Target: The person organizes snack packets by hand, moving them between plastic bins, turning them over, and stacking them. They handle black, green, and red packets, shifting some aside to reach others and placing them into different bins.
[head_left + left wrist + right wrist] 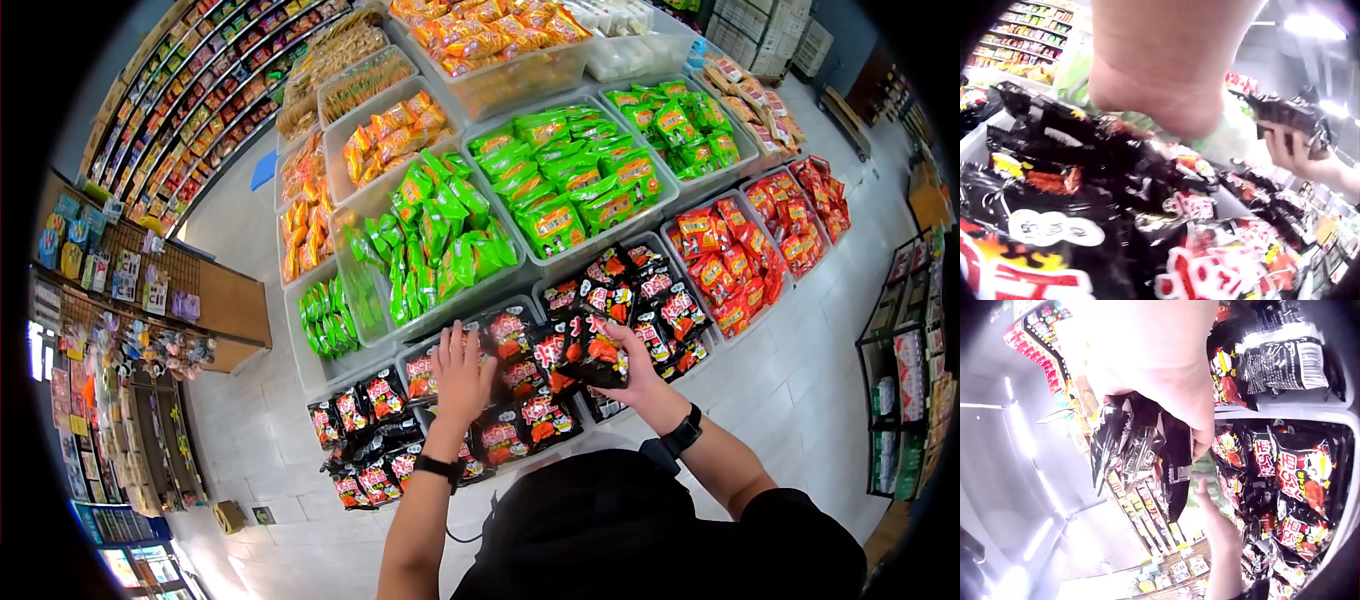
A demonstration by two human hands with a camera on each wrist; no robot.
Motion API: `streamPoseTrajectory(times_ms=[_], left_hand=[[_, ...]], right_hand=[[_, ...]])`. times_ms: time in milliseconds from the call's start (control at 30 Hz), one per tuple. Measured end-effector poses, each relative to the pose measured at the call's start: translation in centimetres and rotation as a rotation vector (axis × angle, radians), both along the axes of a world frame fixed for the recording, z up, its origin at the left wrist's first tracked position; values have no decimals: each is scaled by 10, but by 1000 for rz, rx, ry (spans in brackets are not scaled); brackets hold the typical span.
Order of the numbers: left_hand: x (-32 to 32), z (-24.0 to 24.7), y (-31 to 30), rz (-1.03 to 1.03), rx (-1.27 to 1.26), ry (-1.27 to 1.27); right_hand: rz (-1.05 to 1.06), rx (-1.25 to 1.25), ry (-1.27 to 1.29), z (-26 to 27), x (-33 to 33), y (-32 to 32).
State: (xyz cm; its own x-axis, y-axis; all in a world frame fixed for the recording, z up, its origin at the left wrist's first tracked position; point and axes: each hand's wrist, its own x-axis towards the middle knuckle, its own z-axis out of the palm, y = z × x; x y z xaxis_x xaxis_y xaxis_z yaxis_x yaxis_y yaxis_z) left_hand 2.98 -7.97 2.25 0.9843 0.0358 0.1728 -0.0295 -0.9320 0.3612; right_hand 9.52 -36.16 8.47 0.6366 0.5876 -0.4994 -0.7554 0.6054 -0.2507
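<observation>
Black snack packets (520, 378) with red and white print fill the clear bin in front of the person. The left hand (462, 376) lies over this bin with its fingers straight, palm down on or just above the packets. To its right the right hand (642, 372) grips black packets (603, 362), raised over the front bins. In the right wrist view several packets (1141, 450) are bunched under the right hand (1160, 381). The left wrist view shows the right hand (1294, 150) with fingers curled round a dark packet (1291, 119).
Bins of green packets (585, 180) and orange packets (395, 135) stand behind. Red packets (725, 262) lie to the right, more black packets (375, 400) at the front left. Snack shelves (190, 100) curve along the far left, and a rack (910, 370) stands at the right.
</observation>
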Motion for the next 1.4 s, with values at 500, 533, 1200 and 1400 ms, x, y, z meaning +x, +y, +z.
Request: streamPoseTrajectory(times_ms=[500, 533, 1200, 1400], left_hand=[[-8, 1, -28, 375, -1270, 356], [-6, -13, -28, 394, -1231, 376], [-44, 18, -34, 196, -1374, 404], [-64, 30, -12, 444, -1350, 257]], right_hand=[[218, -100, -10, -8, -7, -1], [196, -94, -19, -8, -8, -5], [446, -289, -153, -24, -24, 44], [375, -480, -284, -30, -26, 57]])
